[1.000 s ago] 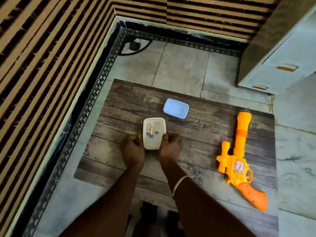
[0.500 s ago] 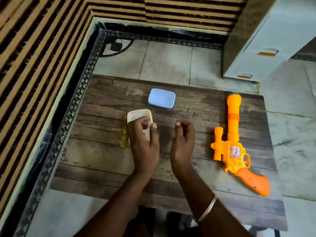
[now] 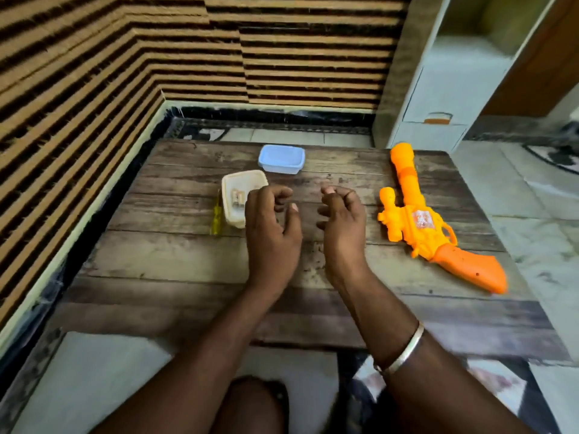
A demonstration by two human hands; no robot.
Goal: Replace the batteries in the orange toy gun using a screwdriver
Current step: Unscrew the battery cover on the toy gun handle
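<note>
Hovering mid-board [image 3: 307,183]: left hand [image 3: 272,233], right hand [image 3: 343,227]

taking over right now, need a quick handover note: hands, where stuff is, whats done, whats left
Left hand: open, holds nothing, by the cream tub.
Right hand: open, holds nothing, above the board.
Batteries lie in the uncovered cream tub; yellow screwdriver lies along its left side; blue tub stands behind it; orange toy gun lies at the board's right, no hand on it.
Done: nothing visible on the gun.
Left: take the screwdriver, open the battery cover, swap batteries, close up.
</note>
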